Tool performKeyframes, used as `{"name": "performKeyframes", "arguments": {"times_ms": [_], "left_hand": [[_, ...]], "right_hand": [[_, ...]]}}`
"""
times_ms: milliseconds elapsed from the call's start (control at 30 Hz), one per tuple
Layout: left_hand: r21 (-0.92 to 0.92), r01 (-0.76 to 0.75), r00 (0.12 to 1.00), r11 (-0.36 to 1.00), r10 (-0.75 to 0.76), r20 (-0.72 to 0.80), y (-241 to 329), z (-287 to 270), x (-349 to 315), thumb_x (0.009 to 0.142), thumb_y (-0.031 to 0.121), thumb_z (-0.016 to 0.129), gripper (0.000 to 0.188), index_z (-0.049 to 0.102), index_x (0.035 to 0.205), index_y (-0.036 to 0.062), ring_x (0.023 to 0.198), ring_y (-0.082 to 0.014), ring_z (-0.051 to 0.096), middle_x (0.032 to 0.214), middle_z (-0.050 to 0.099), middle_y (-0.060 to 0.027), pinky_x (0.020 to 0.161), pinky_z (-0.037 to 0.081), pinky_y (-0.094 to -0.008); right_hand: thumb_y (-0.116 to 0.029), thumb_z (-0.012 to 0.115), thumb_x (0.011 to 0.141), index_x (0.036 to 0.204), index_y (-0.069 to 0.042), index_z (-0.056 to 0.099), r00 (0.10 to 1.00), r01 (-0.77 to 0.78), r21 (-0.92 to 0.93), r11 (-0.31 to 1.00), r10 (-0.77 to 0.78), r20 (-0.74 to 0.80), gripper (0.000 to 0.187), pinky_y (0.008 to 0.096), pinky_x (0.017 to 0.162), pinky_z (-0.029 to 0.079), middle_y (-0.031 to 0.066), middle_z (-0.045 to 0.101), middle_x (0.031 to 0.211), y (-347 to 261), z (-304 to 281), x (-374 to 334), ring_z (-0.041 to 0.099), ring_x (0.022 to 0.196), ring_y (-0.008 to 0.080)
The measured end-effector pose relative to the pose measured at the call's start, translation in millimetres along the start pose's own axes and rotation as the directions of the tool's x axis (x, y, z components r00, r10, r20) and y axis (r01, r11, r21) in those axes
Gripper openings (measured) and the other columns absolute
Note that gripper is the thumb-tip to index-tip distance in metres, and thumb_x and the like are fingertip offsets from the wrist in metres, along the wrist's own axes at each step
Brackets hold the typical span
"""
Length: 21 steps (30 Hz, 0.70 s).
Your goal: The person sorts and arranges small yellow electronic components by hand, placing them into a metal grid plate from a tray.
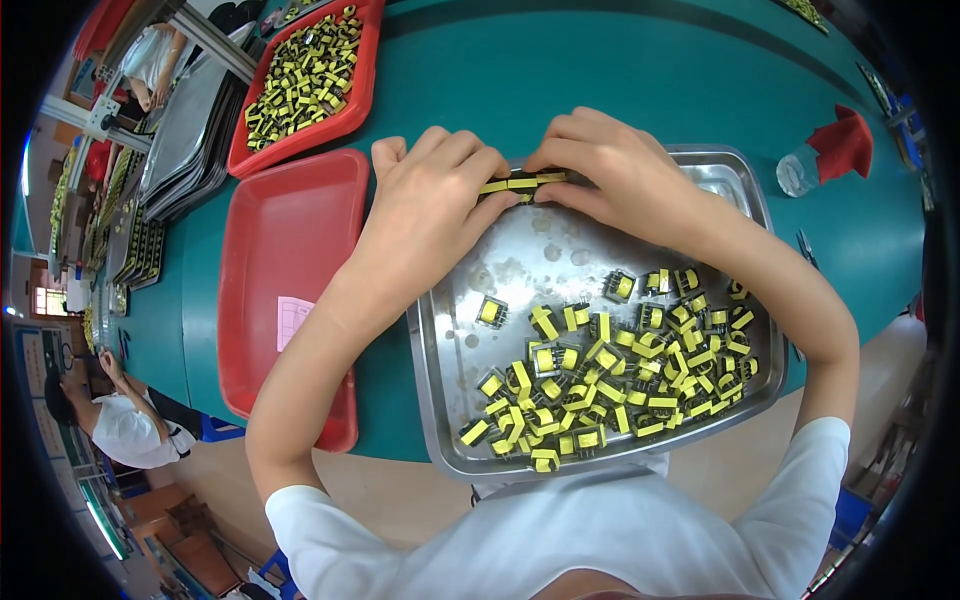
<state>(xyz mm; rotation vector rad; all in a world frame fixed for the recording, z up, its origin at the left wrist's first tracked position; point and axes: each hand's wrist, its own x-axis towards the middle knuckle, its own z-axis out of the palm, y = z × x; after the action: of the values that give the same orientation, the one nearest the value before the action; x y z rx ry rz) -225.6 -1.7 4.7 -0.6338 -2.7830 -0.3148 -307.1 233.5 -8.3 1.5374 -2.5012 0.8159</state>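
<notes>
Both my hands meet over the far rim of a shallow metal tray point(500, 260). Between them is a short row of small yellow-and-black transformers point(522, 184). My left hand point(432, 190) pinches the row's left end with thumb and fingers. At the right end, my right hand point(610, 170) grips it in the same way, fingers bent. Fingertips hide part of the row. Many loose yellow-taped transformers point(640, 370) with metal pins lie heaped in the near right part of the tray, and one single transformer point(492, 312) lies apart on the left.
Left of the tray lies a red plastic tray point(290, 220) with a pink paper slip point(293, 322). Beyond it a red bin point(365, 75) holds many transformers. Stacked metal trays point(190, 130) stand far left. A clear cup point(797, 172) and red cloth point(843, 143) are at right. Another person point(130, 425) sits left.
</notes>
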Motion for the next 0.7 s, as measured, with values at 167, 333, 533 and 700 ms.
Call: {"name": "performKeyframes", "arguments": {"times_ms": [167, 333, 533, 700], "left_hand": [[-0.027, -0.015, 0.999, 1.0, 0.014, -0.043, 3.4, 0.7, 0.7, 0.092, 0.027, 0.081, 0.025, 0.072, 0.108, 0.0107, 0.107, -0.0215, 0.063, 0.104, 0.069, -0.0011, 0.094, 0.036, -0.046], [-0.013, -0.021, 1.0, 1.0, 0.021, -0.021, 3.1, 3.7, 1.2, 0.091, 0.027, 0.082, 0.025, 0.071, 0.107, 0.0114, 0.106, -0.0216, 0.063, 0.104, 0.068, -0.0005, 0.095, 0.035, -0.0466], [-0.024, -0.026, 1.0, 0.999, 0.025, -0.011, 3.2, 3.9, 3.8, 0.091, 0.026, 0.082, 0.024, 0.071, 0.106, 0.0111, 0.106, -0.0215, 0.062, 0.103, 0.068, -0.0009, 0.095, 0.035, -0.0475], [-0.041, -0.024, 1.0, 0.999, 0.025, 0.01, 3.1, -0.3, 3.6, 0.092, 0.027, 0.081, 0.025, 0.071, 0.109, 0.0118, 0.107, -0.0223, 0.062, 0.104, 0.068, -0.0015, 0.095, 0.035, -0.0482]], "right_hand": [[-0.016, 0.082, 0.089, 0.119, -0.007, 0.072, 1.0, -0.005, 0.011, 1.0, 0.005, -0.028, 0.032, 0.0455, 0.089, 0.055, 0.0076, 0.068, 0.114, 1.6, -2.1, -3.3, 0.064, 0.11, 0.0322], [-0.015, 0.082, 0.089, 0.116, -0.006, 0.071, 0.996, -0.042, 0.0, 0.999, 0.042, 0.074, 0.03, 0.0458, 0.09, 0.055, 0.0088, 0.067, 0.112, 1.1, -8.1, -4.4, 0.064, 0.11, 0.0327], [-0.015, 0.081, 0.09, 0.114, -0.004, 0.071, 0.998, -0.034, 0.002, 0.999, 0.034, 0.048, 0.028, 0.045, 0.089, 0.055, 0.0093, 0.068, 0.109, -1.5, -5.9, -4.7, 0.065, 0.107, 0.0331], [-0.018, 0.081, 0.091, 0.114, -0.005, 0.071, 0.999, -0.034, 0.035, 0.999, 0.033, 0.04, 0.028, 0.0448, 0.089, 0.055, 0.0096, 0.068, 0.109, -1.4, -6.7, -6.2, 0.065, 0.108, 0.0331]]}}
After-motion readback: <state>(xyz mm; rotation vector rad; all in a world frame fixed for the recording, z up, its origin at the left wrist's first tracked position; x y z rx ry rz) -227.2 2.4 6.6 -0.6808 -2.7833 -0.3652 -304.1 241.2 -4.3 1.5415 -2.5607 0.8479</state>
